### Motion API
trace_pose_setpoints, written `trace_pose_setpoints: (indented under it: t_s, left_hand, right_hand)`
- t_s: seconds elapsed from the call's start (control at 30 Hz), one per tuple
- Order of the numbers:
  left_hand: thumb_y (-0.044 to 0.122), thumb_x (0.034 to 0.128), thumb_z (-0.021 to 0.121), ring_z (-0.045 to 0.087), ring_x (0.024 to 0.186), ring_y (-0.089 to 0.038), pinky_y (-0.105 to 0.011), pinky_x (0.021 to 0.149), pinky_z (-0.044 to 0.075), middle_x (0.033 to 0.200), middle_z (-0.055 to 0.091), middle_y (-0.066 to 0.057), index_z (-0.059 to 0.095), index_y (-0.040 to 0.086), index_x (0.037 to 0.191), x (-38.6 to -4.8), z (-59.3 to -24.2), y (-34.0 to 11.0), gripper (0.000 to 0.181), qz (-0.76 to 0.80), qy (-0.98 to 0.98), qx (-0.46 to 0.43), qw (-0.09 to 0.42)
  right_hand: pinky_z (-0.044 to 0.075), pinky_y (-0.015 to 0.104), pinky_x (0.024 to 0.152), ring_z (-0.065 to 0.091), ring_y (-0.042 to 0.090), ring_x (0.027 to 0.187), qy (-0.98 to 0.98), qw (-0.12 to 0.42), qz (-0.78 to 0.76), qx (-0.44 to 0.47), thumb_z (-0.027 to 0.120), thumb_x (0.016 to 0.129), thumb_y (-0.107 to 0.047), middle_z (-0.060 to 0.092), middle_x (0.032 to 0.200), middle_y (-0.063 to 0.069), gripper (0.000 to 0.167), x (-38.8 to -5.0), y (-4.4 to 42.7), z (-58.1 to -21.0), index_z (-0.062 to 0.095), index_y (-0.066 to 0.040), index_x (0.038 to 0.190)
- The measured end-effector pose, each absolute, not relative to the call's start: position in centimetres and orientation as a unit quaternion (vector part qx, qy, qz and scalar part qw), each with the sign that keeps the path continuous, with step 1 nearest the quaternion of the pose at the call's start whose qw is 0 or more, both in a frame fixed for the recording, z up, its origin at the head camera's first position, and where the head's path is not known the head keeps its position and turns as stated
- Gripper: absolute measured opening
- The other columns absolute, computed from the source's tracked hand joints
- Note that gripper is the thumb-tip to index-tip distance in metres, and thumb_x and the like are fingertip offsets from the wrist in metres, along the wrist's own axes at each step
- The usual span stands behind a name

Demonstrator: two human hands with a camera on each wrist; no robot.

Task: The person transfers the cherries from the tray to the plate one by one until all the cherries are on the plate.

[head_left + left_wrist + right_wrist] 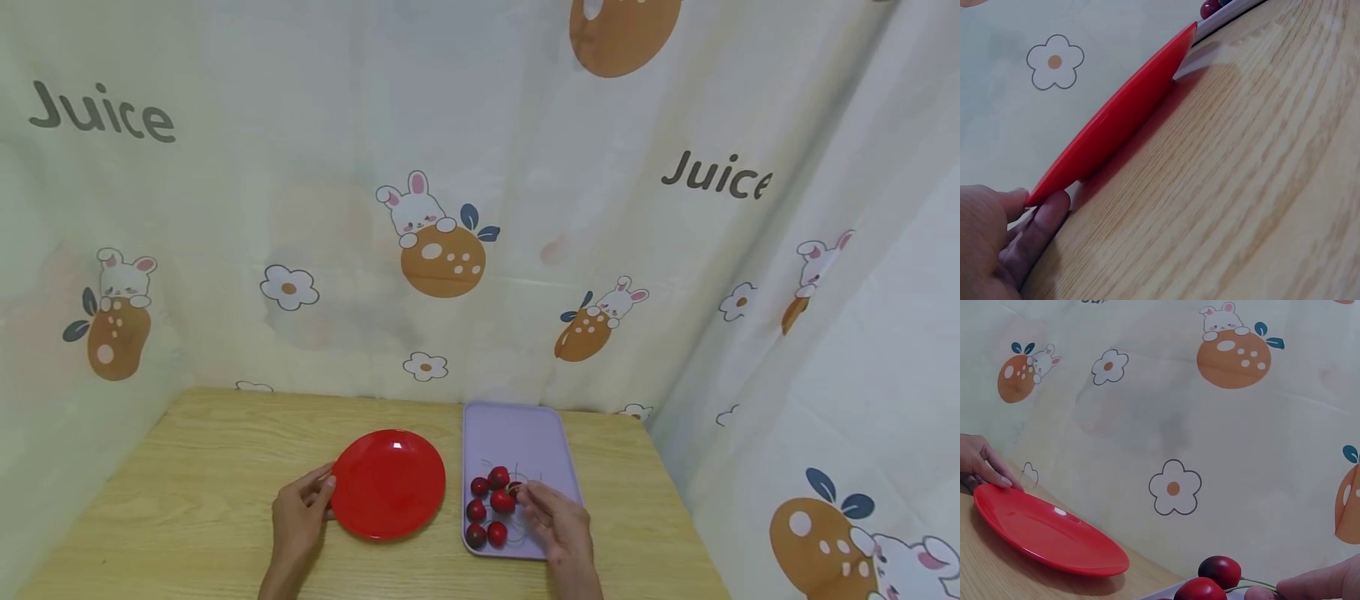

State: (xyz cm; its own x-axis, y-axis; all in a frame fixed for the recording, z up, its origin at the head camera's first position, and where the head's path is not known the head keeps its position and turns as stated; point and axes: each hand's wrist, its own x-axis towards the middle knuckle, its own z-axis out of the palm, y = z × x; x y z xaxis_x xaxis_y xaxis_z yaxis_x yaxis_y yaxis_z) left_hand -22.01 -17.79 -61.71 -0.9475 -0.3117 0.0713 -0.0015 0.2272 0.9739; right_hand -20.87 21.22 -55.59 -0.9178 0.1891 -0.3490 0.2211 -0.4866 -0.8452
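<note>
My left hand [300,508] grips the left rim of a round red plate [388,485], thumb on top and fingers below, as the left wrist view shows. The plate's base sits on the wooden table. To its right lies a shallow lilac tray [513,429] with several dark red cherries [502,501] grouped in its near half, their thin stems spread about. Over the tray's right side, my right hand [557,521] pinches a cherry stem [1259,582] between thumb and finger. Two cherries [1219,572] show beside those fingertips in the right wrist view.
The light wooden table [217,467] carries the plate and tray side by side. A pale curtain [330,208] printed with rabbits, fruit and flowers hangs behind the table's far edge and along the right side.
</note>
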Motion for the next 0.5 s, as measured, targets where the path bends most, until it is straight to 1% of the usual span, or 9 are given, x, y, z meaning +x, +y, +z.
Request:
trace_pose_setpoints:
  t_s: [0.23,0.4,0.5]
  left_hand:
    - [0.004,0.1084,0.067,0.076,0.069,-0.009,-0.026,0.062,0.07,0.118,0.078,-0.028,0.07,0.0,0.143,-21.9,-61.8,-17.8,0.035,-0.62,-0.769,0.097,0.124]
    - [0.004,0.1082,0.067,0.075,0.068,-0.01,-0.026,0.062,0.069,0.118,0.078,-0.029,0.07,0.0,0.143,-21.9,-61.8,-17.8,0.035,-0.62,-0.769,0.095,0.124]
    - [0.004,0.1082,0.067,0.075,0.067,-0.01,-0.027,0.062,0.069,0.117,0.078,-0.029,0.07,0.0,0.143,-21.9,-61.8,-17.9,0.035,-0.623,-0.766,0.092,0.126]
  right_hand:
    - [0.069,0.02,0.076,0.082,0.011,0.08,0.503,0.024,-0.843,0.188,0.073,0.1,0.002,0.084,0.088,0.004,0.017,-20.8,20.3,-55.8,0.082,-0.01,0.091]
    - [0.068,0.019,0.075,0.082,0.011,0.081,0.495,0.028,-0.848,0.187,0.076,0.099,0.0,0.084,0.088,0.005,0.015,-20.9,19.6,-55.6,0.083,-0.01,0.092]
    - [0.068,0.019,0.074,0.082,0.012,0.081,0.488,0.028,-0.854,0.179,0.076,0.099,0.001,0.085,0.089,0.006,0.013,-21.2,19.1,-55.3,0.084,-0.008,0.094]
